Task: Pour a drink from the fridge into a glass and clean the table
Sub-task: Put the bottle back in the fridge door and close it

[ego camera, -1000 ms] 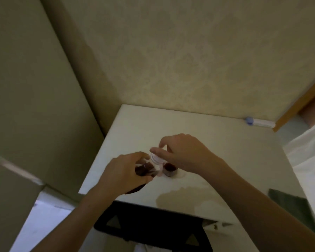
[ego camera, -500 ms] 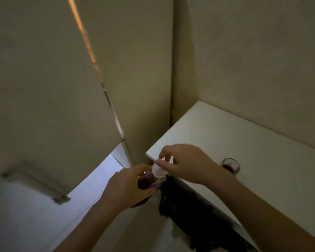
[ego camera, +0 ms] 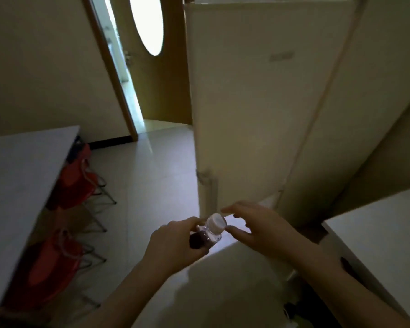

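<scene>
My left hand [ego camera: 173, 247] grips a small clear bottle [ego camera: 206, 234] of dark red drink, tilted with its white cap [ego camera: 215, 222] pointing up and right. Just right of the cap is my right hand [ego camera: 258, 227], fingers spread and off the cap, holding nothing. Behind both hands stands the tall cream fridge [ego camera: 253, 102] with its doors closed. The white table [ego camera: 384, 223] shows only as a corner at the right edge. The glass is out of view.
A second grey-topped table [ego camera: 17, 176] runs along the left, with red chairs [ego camera: 74, 183] tucked under it. A wooden door [ego camera: 152, 67] with an oval window stands ajar at the back. Pale tiled floor [ego camera: 152, 176] lies between.
The view has swung left from the table toward the fridge and doorway. My right hand has let go of the bottle cap and opened. The glass has left the view.
</scene>
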